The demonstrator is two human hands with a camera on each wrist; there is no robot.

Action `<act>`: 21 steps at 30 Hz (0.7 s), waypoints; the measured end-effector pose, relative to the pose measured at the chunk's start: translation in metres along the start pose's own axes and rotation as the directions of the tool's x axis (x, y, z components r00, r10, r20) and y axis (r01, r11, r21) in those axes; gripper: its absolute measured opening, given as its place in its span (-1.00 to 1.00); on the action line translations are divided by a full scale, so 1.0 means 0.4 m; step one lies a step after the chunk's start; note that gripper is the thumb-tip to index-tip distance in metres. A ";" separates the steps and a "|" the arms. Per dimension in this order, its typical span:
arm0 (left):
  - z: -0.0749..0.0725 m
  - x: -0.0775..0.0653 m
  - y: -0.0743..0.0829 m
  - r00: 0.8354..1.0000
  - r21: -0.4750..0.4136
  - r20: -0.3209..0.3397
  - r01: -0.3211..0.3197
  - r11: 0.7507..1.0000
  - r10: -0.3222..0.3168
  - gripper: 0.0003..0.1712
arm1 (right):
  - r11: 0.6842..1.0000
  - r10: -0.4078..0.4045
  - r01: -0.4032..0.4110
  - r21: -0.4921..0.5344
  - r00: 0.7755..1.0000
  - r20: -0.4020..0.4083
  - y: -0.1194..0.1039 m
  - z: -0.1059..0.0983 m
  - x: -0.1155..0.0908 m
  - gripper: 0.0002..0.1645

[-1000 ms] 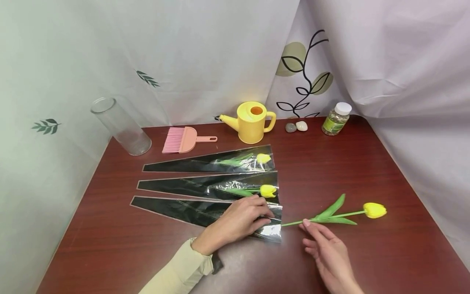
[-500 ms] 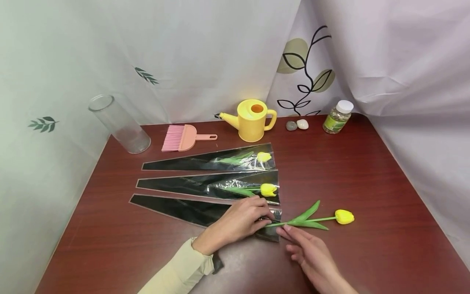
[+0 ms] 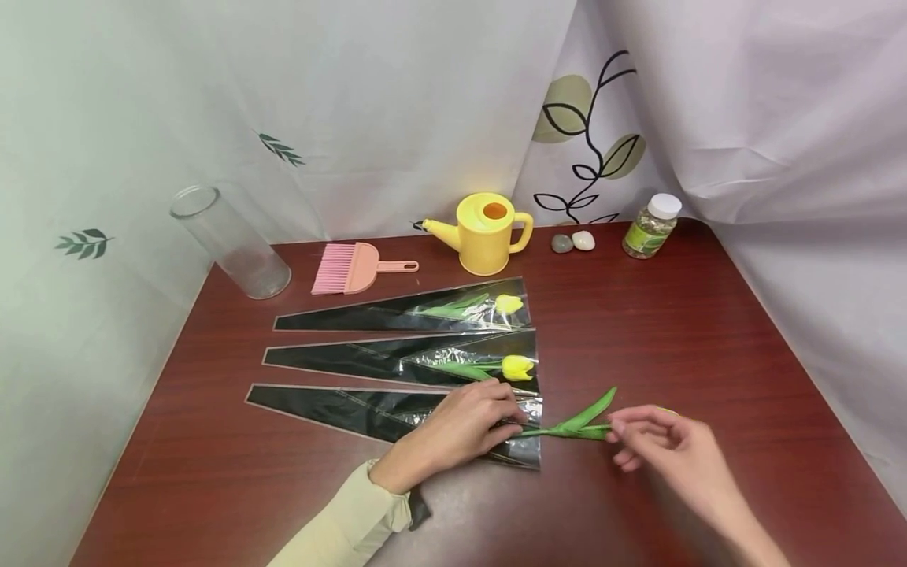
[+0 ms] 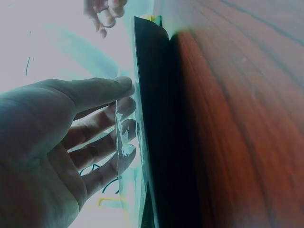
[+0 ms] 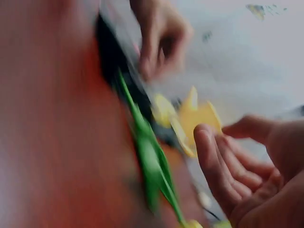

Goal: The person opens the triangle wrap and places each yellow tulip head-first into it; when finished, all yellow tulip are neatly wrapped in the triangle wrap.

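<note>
Nearest on the table lies a black flower sleeve with a clear front. My left hand pinches its clear film at the wide end, lifting it off the black backing. A yellow tulip lies with its stem end at that opening, its green leaves outside. My right hand hovers by the upper stem and hides most of the bloom in the head view. In the right wrist view its fingers are apart from the blurred stem and leaves.
Two more sleeves, each with a tulip, lie behind. Along the back stand a glass vase, a pink brush, a yellow watering can, two pebbles and a white-capped jar. Curtains border the table.
The tulip has moved left, its stem end reaching the sleeve opening. My right hand has let go of the lower stem and shifted right toward the bloom. My left hand stays in place.
</note>
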State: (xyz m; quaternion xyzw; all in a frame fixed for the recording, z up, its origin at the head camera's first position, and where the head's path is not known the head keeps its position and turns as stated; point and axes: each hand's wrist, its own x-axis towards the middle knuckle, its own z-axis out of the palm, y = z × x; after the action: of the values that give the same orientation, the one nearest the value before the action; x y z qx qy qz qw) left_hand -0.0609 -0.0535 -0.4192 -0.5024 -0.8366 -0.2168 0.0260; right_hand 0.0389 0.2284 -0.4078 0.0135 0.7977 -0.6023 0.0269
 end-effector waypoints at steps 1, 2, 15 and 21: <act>0.000 0.000 0.000 1.000 -0.001 -0.001 0.000 1.000 0.000 -0.89 | 0.994 -0.075 0.073 -0.083 0.997 -0.024 0.001 -0.018 0.003 -0.79; 0.000 -0.001 0.000 1.000 -0.002 -0.001 0.001 1.000 -0.001 -0.89 | 0.976 -0.148 0.140 -0.167 0.988 -0.040 0.003 -0.034 0.008 -0.80; 0.000 -0.001 0.002 1.000 0.016 0.000 -0.006 1.000 0.006 -0.89 | 0.368 -0.721 0.674 -0.641 0.642 0.260 0.059 -0.090 0.085 -0.54; -0.002 -0.001 0.004 1.000 0.023 0.003 -0.011 1.000 0.011 -0.90 | 0.391 -0.626 0.685 -0.615 0.687 0.368 0.069 -0.091 0.082 -0.49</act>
State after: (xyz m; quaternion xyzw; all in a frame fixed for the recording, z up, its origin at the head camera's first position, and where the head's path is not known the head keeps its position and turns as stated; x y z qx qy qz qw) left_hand -0.0595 -0.0536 -0.4180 -0.5070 -0.8362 -0.2064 0.0318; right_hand 0.0068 0.2706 -0.4264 -0.3361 0.9019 -0.2040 -0.1790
